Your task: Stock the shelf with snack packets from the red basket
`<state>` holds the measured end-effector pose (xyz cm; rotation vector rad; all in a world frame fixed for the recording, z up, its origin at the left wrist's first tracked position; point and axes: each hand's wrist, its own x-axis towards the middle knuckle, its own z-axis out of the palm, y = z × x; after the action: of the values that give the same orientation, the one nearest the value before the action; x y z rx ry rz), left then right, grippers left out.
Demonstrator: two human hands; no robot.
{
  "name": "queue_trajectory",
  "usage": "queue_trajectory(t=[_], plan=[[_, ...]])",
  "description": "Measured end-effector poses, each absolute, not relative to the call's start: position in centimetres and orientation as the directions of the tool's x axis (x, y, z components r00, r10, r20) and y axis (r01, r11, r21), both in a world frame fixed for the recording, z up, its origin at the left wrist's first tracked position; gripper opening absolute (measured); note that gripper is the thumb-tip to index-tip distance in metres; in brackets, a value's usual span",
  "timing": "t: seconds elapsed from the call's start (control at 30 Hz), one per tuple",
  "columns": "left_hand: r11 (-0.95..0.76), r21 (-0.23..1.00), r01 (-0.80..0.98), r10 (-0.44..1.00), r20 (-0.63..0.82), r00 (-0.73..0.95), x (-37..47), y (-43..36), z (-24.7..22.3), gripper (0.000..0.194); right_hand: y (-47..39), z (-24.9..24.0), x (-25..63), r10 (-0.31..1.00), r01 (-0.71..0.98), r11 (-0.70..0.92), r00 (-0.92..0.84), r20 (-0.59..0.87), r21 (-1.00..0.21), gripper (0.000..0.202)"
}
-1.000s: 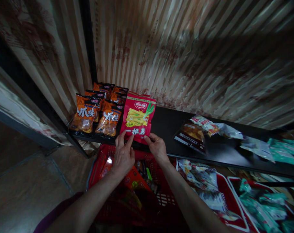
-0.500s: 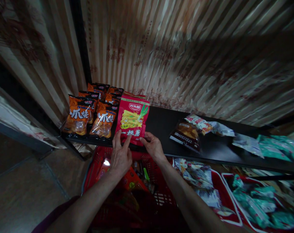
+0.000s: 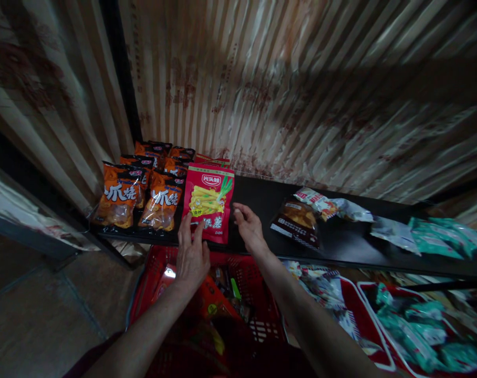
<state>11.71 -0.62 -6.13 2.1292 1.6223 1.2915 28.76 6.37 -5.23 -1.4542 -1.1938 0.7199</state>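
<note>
A flat, glossy red packet [image 3: 208,202] stands upright on the black shelf [image 3: 262,197], long axis vertical, printed face outward, just beside crinkly orange packets [image 3: 138,191]. The left hand [image 3: 192,255] lays spread fingers on its lower edge; the right hand [image 3: 249,229], fingers loosely open, touches its right side, pinching nothing.

A glossy red foil-plastic packet [image 3: 208,202] stands on a smooth, dark, slightly shiny shelf [image 3: 262,197]. Left of the packet, orange bags [image 3: 138,191] show the same slick, crinkled film. Right of it lie a brown pouch [image 3: 297,223] and teal wrappers [image 3: 443,236], also shiny plastic. Below the packet, a red basket [image 3: 262,315] of perforated hard plastic. Behind, a corrugated wall [image 3: 301,94], matt and stained.
</note>
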Motion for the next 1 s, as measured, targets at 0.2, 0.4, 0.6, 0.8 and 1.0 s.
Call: queue_trajectory(t=[0.2, 0.4, 0.6, 0.8, 1.0], plan=[[-0.409, 0.584, 0.701, 0.835, 0.549, 0.030, 11.7, -0.4, -6.4, 0.049, 11.5, -3.5, 28.6, 0.943, -0.034, 0.028, 0.333, 0.015, -0.999, 0.021], [-0.389, 0.589, 0.709, 0.851, 0.524, 0.031, 11.9, -0.3, -6.3, 0.049, 15.2, -2.9, 28.4, 0.957, -0.161, -0.041, 0.277, -0.085, -0.986, 0.021], [-0.374, 0.571, 0.731, 0.855, 0.518, 0.032, 12.4, -0.1, -6.4, 0.048, 16.9, -3.1, 28.3, 0.949, -0.158, -0.037, 0.304, -0.084, -0.987, 0.025], [-0.351, 0.563, 0.749, 0.855, 0.518, 0.011, 12.8, 0.1, -6.3, 0.045, 16.9, -3.7, 28.1, 0.956, -0.194, 0.012, 0.290, -0.045, -0.981, 0.019], [-0.315, 0.505, 0.803, 0.845, 0.535, -0.005, 13.1, 0.4, -6.2, 0.044, 16.7, -3.8, 27.7, 0.950, -0.241, 0.062, 0.310, -0.016, -0.969, 0.022]])
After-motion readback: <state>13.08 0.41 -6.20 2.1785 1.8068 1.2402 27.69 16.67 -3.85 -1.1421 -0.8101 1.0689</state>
